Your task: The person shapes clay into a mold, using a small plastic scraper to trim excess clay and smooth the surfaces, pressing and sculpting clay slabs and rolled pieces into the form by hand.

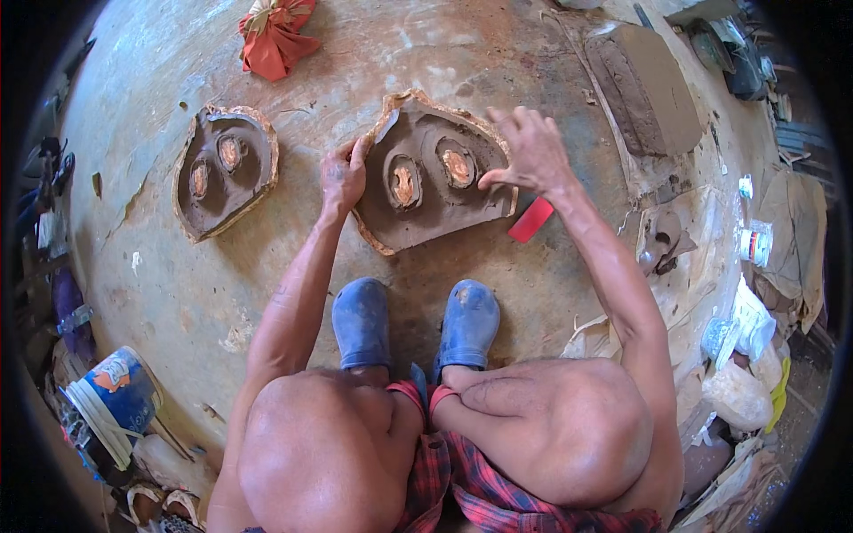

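Note:
A shallow mold lined with smooth dark clay [435,224] lies on the floor in front of my feet. It has a rough, pale brown rim and two oval hollows showing an orange-brown surface inside. My left hand [341,179] grips its left edge, thumb at the rim and the other fingers closed along the side. Over the right edge my right hand [533,155] is open, fingers spread and thumb reaching toward the right oval. Whether its palm touches the rim I cannot tell. Just below that hand lies a flat red rectangular piece [531,220].
A smaller clay-lined mold [238,211] lies to the left. Beyond it sits a bundled red cloth [274,44]. A large clay block [653,89] stands at the far right, with clay scraps [665,242] nearer. A blue bucket [115,391] is at lower left.

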`<action>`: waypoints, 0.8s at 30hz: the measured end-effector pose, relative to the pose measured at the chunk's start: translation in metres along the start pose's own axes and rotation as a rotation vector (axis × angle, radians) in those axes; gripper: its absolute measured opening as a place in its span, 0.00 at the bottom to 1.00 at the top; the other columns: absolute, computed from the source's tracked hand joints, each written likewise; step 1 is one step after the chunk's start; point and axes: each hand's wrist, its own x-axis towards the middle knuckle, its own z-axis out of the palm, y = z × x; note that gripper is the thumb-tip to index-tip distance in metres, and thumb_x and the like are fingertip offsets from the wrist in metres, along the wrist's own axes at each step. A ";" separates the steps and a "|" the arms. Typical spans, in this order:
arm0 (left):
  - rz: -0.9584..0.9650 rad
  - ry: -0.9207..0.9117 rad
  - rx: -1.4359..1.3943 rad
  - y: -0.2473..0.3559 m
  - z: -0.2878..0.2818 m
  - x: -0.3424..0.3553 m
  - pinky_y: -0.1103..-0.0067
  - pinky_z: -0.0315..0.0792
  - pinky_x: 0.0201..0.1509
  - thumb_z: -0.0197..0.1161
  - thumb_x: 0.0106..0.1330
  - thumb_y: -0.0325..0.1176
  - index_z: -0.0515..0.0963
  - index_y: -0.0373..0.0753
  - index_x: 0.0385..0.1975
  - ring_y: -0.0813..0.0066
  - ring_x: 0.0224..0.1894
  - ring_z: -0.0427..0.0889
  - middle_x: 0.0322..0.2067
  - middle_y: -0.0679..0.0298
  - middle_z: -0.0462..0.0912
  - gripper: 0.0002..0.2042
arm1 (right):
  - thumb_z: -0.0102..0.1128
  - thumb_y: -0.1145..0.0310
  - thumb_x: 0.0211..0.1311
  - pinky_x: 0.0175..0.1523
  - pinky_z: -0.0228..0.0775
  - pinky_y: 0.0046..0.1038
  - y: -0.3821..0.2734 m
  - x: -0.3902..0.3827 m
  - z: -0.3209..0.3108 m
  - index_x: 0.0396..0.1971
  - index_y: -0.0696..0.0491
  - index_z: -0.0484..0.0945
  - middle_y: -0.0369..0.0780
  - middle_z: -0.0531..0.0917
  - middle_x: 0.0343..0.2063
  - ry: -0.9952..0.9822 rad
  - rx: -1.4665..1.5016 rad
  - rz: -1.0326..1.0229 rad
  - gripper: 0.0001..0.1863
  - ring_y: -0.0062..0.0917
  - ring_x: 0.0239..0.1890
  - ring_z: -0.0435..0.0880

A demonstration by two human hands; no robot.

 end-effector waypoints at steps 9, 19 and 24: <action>-0.017 -0.006 0.002 0.008 0.001 0.000 0.69 0.78 0.45 0.60 0.76 0.48 0.88 0.38 0.48 0.69 0.36 0.89 0.35 0.51 0.91 0.19 | 0.64 0.50 0.72 0.47 0.77 0.41 0.102 -0.108 0.003 0.37 0.55 0.84 0.47 0.86 0.32 0.039 0.208 0.854 0.20 0.41 0.40 0.87; -0.081 0.124 -0.056 0.007 0.007 -0.019 0.72 0.78 0.42 0.63 0.76 0.46 0.89 0.36 0.44 0.76 0.34 0.86 0.31 0.56 0.91 0.18 | 0.68 0.62 0.69 0.60 0.75 0.40 0.057 -0.122 0.076 0.63 0.57 0.78 0.50 0.82 0.55 0.197 0.146 0.674 0.26 0.44 0.56 0.81; -0.139 0.091 -0.174 0.012 0.001 -0.024 0.76 0.77 0.46 0.64 0.75 0.47 0.89 0.35 0.45 0.78 0.38 0.86 0.34 0.59 0.92 0.19 | 0.67 0.67 0.69 0.61 0.75 0.40 0.080 -0.114 0.072 0.59 0.58 0.82 0.51 0.85 0.48 0.244 0.281 0.741 0.21 0.46 0.53 0.84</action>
